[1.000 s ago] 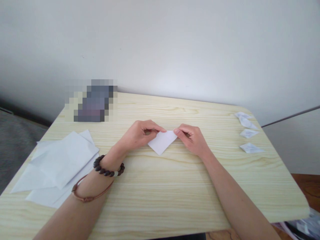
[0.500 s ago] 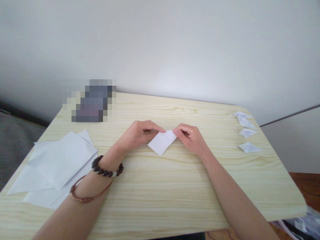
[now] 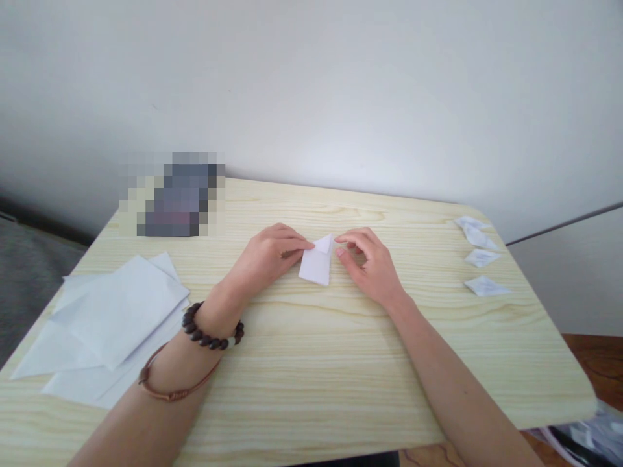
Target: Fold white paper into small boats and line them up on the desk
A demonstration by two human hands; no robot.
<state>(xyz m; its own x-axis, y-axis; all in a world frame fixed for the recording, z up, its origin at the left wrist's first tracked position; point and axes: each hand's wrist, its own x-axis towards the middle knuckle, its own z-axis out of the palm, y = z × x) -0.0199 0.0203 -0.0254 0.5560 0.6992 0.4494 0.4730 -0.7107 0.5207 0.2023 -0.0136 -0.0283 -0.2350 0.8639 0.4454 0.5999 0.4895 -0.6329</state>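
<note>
My left hand (image 3: 265,259) pinches the folded paper (image 3: 315,267) at its upper left edge; the paper extends from those fingertips toward me. My right hand (image 3: 370,266) is just beside the paper's right edge, thumb and forefinger parted; contact cannot be confirmed. Left of my left fingers, white sheets (image 3: 129,311) overlap on the wood-grained table (image 3: 311,389). Well right of my right fingers lie small folded pieces (image 3: 483,258).
</note>
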